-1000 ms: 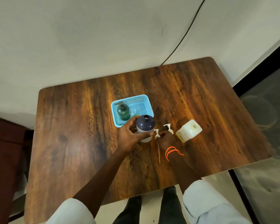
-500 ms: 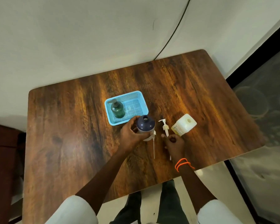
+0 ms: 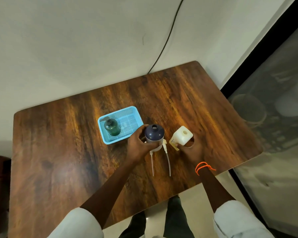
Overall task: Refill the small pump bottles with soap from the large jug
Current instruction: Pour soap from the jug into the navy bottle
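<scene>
The left hand is wrapped around a dark-topped bottle just right of centre in the frame, fingers curled on its side, so most of the pale body is covered and only the navy shoulder and open neck show. To its right, the right hand grips the jug from below; the palm hides the jug's lower part, and its open mouth faces up. A yellowish label on the jug's left face is too small to read.

2 pumps lie on the table between the hands, their heads partly tucked under the bottle and thumb, their thin tubes trailing toward the lower edge of the frame. Which pump belongs to which bottle I cannot tell.

Left of centre sits a blue basket, touching or nearly touching the left hand's knuckles. In its left end stands a green bottle with its pump fitted; how full it is cannot be made out.

An orange band circles the right wrist. A dark cable runs down the wall in the upper centre and disappears behind the table's far edge. Both sleeves are cut off at the bottom of the frame.
</scene>
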